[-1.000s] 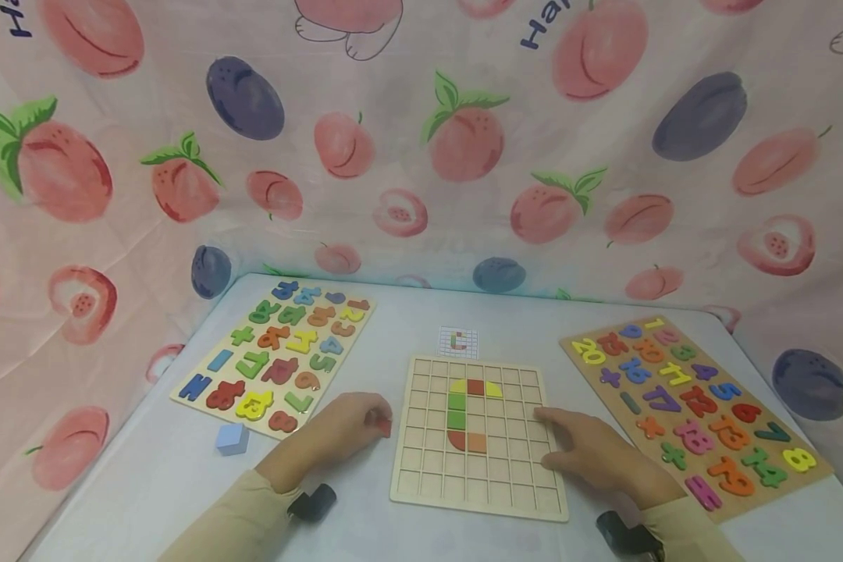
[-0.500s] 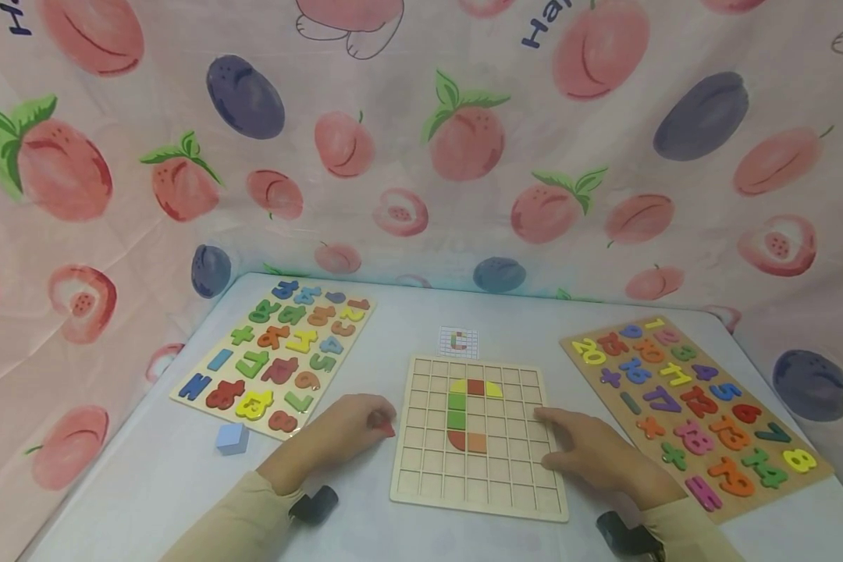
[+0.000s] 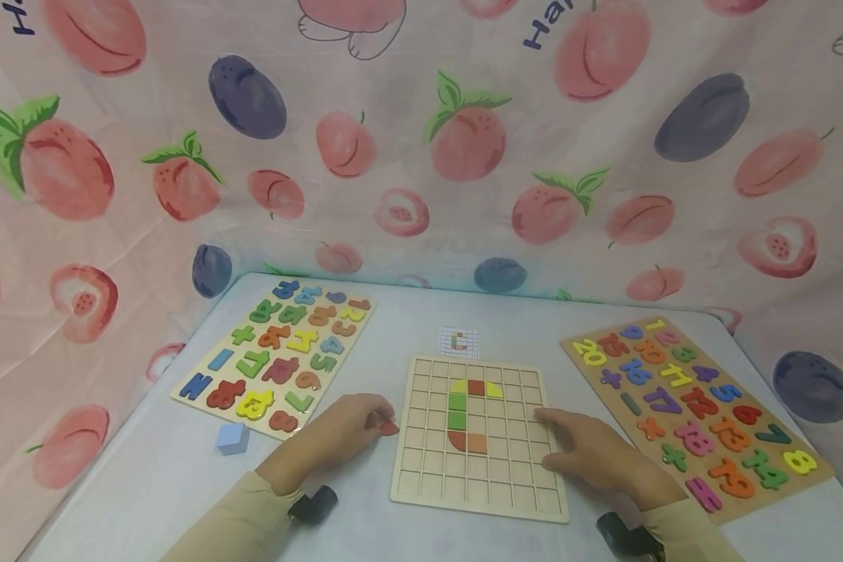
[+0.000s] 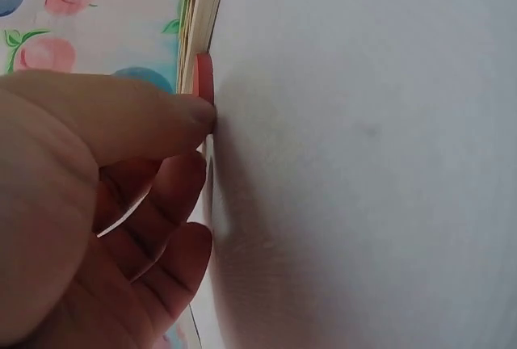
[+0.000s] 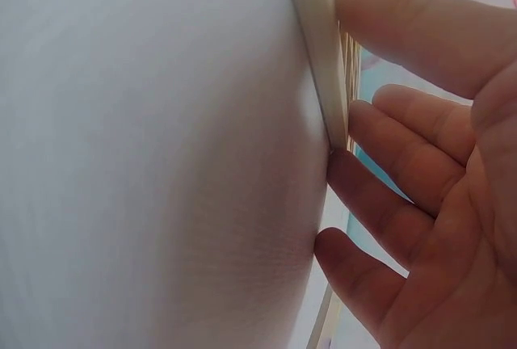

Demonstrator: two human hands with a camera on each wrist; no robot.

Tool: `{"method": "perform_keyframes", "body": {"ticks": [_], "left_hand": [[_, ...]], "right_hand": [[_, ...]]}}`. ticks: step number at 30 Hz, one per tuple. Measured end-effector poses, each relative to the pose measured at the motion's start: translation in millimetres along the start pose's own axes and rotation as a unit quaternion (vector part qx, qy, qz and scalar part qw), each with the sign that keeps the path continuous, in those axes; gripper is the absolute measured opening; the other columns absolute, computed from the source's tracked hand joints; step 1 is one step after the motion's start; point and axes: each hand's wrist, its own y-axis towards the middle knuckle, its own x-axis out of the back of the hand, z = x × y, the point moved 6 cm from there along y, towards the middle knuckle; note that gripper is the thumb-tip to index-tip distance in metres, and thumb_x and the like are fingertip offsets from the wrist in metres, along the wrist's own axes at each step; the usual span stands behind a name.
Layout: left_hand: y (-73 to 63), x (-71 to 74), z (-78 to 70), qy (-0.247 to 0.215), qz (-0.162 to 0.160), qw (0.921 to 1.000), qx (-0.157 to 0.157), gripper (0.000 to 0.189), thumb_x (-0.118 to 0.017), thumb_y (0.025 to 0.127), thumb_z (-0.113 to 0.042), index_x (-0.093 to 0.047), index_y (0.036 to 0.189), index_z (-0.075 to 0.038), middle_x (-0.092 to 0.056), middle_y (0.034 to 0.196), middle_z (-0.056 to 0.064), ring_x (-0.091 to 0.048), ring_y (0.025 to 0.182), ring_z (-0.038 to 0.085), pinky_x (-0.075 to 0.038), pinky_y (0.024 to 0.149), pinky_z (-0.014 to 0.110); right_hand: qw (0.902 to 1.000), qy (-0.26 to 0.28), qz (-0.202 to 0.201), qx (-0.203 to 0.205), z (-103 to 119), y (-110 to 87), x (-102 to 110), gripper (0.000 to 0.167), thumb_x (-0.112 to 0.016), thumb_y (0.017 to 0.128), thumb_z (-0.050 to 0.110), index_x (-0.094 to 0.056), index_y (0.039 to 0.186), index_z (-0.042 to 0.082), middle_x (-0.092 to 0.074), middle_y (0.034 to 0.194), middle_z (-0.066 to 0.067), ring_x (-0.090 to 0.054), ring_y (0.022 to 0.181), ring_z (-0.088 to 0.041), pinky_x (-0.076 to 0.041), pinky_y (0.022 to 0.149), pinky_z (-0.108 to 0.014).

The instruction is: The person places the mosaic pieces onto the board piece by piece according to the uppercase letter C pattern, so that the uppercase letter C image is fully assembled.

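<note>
My left hand [image 3: 347,429] is low over the table, left of the square wooden grid board [image 3: 513,484]. Its thumb and fingers pinch a small red tile [image 3: 389,428], which shows as a thin red edge in the left wrist view. In the grid lie yellow, red, green and orange tiles [image 3: 457,420], forming a C-like outline. My right hand [image 3: 593,449] rests at the board's right edge, its thumb and fingertips touching the rim, holding no piece. In the right wrist view those fingers are loosely extended along the board's side.
Behind the board lies a small pattern card [image 3: 458,342]. A number puzzle [image 3: 291,343] lies at the left, with a light blue block [image 3: 232,439] in front of it. Another number puzzle [image 3: 695,421] lies at the right. A fruit-printed cloth [image 3: 407,140] hangs behind the table.
The red tile has turned in my left fingers and now shows flatter, a little further right. My right hand and the tiles on the board have stayed put.
</note>
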Motion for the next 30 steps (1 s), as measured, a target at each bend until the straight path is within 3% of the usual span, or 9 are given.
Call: {"method": "perform_keyframes", "body": {"ticks": [6,12,20,30], "left_hand": [[1.2,0.2,1.0,0.008,-0.002,1.0000,0.005,0.019,-0.069,0.092,-0.014,-0.071,0.111,-0.015,-0.067,0.106,-0.003,-0.059,0.102,0.020,-0.049,0.095,0.045],[0.4,1.7,-0.2,0.023,-0.006,0.9997,-0.007,0.020,-0.074,0.090,-0.020,-0.070,0.109,-0.016,-0.064,0.101,-0.005,-0.057,0.097,0.018,-0.050,0.091,0.043],[1.3,6.1,-2.0,0.034,-0.015,0.9993,0.000,0.023,-0.074,0.091,-0.028,-0.070,0.111,-0.018,-0.064,0.102,-0.008,-0.056,0.096,0.015,-0.050,0.090,0.040],[2.4,10.4,-12.0,0.038,-0.027,0.9987,-0.021,0.022,-0.074,0.091,-0.025,-0.071,0.111,-0.016,-0.066,0.103,-0.006,-0.058,0.100,0.017,-0.050,0.091,0.040]], "right_hand": [[1.0000,0.002,0.001,0.000,0.2,0.0,0.3,0.073,-0.083,0.079,0.030,-0.054,0.142,0.007,-0.050,0.147,-0.017,-0.038,0.138,-0.044,-0.029,0.110,-0.060],[1.0000,-0.003,0.001,-0.002,-0.4,0.7,0.1,0.073,-0.083,0.079,0.030,-0.054,0.142,0.008,-0.050,0.147,-0.017,-0.038,0.138,-0.044,-0.030,0.110,-0.060],[1.0000,-0.002,0.004,-0.005,-1.5,1.6,-0.2,0.073,-0.083,0.080,0.031,-0.053,0.143,0.008,-0.049,0.148,-0.017,-0.037,0.139,-0.043,-0.029,0.111,-0.060],[1.0000,-0.002,0.006,-0.006,-2.3,1.7,-1.1,0.074,-0.083,0.080,0.031,-0.053,0.144,0.008,-0.048,0.148,-0.018,-0.037,0.139,-0.044,-0.029,0.110,-0.060]]}}
